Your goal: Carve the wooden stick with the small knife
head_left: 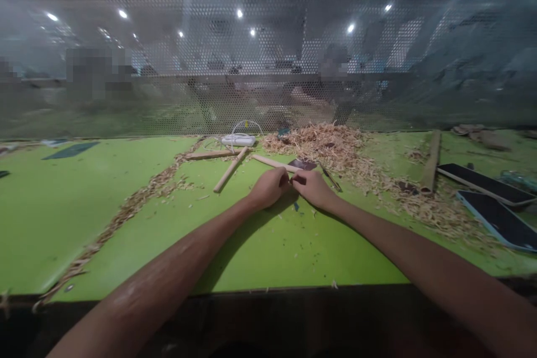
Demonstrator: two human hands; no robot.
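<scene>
My left hand (271, 185) and my right hand (312, 187) meet fingertip to fingertip above the green table (302, 246). The fingers of both are closed in a pinch, and whatever lies between them is too small to make out. Just behind them lies a pale wooden stick (272, 163), its near end by the right hand. A dark flat piece (302, 164) rests behind the right hand, with a thin dark tool (330, 178) to its right. Another wooden stick (230, 170) lies to the left of the left hand.
A heap of wood shavings (327, 141) spreads back and right. A white power strip (238, 140) stands behind the sticks. Two phones (486, 182) (499, 221) and a bamboo piece (431, 162) lie right. A perforated screen (251, 100) closes the back.
</scene>
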